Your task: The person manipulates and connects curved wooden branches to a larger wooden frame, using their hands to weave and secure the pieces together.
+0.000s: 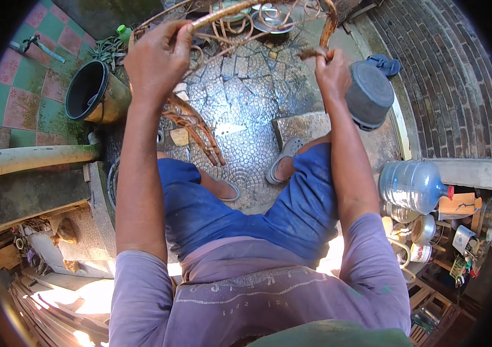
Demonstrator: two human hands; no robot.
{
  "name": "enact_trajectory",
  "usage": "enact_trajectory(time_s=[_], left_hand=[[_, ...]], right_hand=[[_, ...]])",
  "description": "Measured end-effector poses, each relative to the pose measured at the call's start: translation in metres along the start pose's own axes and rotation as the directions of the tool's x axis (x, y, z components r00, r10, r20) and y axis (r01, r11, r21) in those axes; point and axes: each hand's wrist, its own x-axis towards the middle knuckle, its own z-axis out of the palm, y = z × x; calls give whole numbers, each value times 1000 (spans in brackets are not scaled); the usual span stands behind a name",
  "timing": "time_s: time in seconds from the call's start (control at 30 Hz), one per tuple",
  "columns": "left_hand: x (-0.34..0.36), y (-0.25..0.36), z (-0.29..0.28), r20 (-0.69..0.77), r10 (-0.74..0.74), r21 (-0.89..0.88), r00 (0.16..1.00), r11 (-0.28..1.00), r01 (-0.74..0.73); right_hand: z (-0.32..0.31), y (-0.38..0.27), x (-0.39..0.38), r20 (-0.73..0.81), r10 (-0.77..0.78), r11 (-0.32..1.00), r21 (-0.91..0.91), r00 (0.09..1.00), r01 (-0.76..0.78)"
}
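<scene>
Nearest you, your faded purple shirt (pixel 257 309) fills the lower middle, with a green edge below it. Past it are your blue shorts (pixel 298 194), knees apart, and a grey clog (pixel 284 162) on your right foot, on wet, patterned paving.

Your forearms reach forward to a brown, scrolled frame (pixel 223 16), raised ahead of you at the top. Your left hand (pixel 156 63) pinches its long bar between thumb and curled fingers; your right hand (pixel 333 75) seems closed around the lower end of its curved side. The step in hand looks like holding and positioning the frame; the next move probably calls for two firm grips and an even lift, so it does not tip.

Flanking your hands are a dark bucket (pixel 116 104) to the left and an upturned grey tub (pixel 371 92) to the right. Farther off, metal bowls (pixel 273 23) show behind the scrollwork.

The frame's top is cut off. You cannot tell whether the brown rods (pixel 197 133) below your left hand join it, or whether the ragged tip by your right fingers is part of it.
</scene>
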Motion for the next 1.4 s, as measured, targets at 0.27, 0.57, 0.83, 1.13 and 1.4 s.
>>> enact_trajectory(time_s=[0.27, 0.57, 0.83, 1.13, 1.4], left_hand=[[-11, 6, -7, 13, 12, -20, 1000, 1000, -12], [-25, 14, -6, 45, 10, -51, 999, 999, -8], [-39, 21, -5, 37, 51, -54, 998, 997, -49], [-43, 22, -3, 20, 75, -48, 997, 996, -74], [-47, 16, -2, -78, 35, -245, 996, 968, -53]], right_hand=[[-27, -24, 29, -44, 88, 980, 181, 995, -78], [-33, -11, 60, -172, 30, 933, 357, 985, 34], [-43, -44, 81, -230, -267, 893, 305, 936, 330], [-58, -115, 30, -114, -452, 794, 401, 885, 457], [-87, -189, -30, -48, -584, 651, 568, 810, 503]])
